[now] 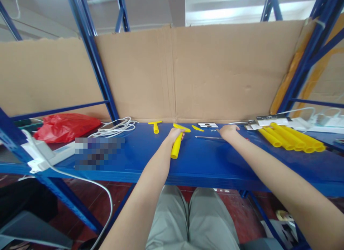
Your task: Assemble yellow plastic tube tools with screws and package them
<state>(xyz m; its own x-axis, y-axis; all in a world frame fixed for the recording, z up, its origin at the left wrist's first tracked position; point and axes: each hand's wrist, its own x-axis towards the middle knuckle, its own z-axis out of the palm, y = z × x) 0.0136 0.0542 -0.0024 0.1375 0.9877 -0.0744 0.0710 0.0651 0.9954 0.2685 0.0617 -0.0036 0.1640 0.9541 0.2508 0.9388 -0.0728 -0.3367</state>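
Note:
My left hand (174, 134) is closed around a yellow T-shaped plastic tool (176, 148), just below its crosspiece. The tube end of the tool points toward me. Over the blue shelf (150, 160), my right hand (228, 132) is low beside several tiny metal pieces (213, 130). Its fingers are largely hidden, and I cannot see whether they hold anything. A thin metal shaft, like a screwdriver's (206, 137), lies in front of that hand and runs under the wrist. Between the hands rests a curved yellow strip (198, 128).
Another yellow T-shaped piece (155, 126) stands left of my hands. Several yellow tubes (292, 138) lie at the right. A small white-and-black packet (207, 124) is by the cardboard wall (215, 74). At left are white cables (126, 124), a red bag (67, 127) and a power strip (61, 152).

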